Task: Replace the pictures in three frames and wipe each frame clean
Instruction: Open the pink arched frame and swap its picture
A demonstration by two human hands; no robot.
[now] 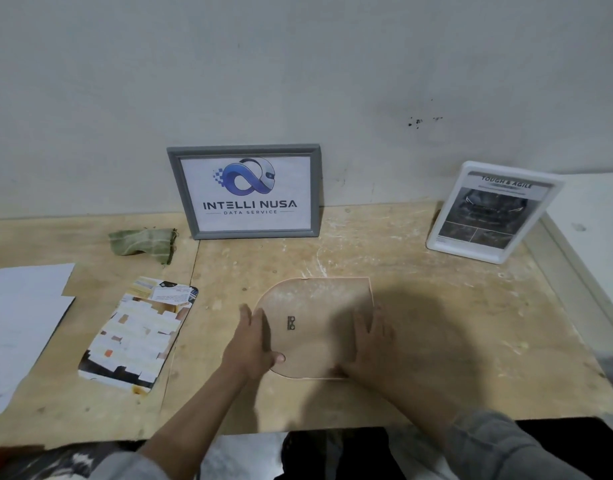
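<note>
Item, nearest: arched frame, face down on the wooden table, backing board up, small metal hanger at its centre. Left hand grips the curved edge at 9 o'clock of the frame, thumb over the board, fingers curled round the rim. Right hand lies on the straight side at 3 o'clock, fingers flat and pressing, nothing clamped. Risk, judged: the board could spring loose or the frame skid if one hand pulls harder than the other. At 9 o'clock, well apart: printed picture, white paper sheets. Further, 11 o'clock: green cloth. Farthest: grey frame at 12 o'clock, white frame at 2 o'clock, both upright by the wall
</note>
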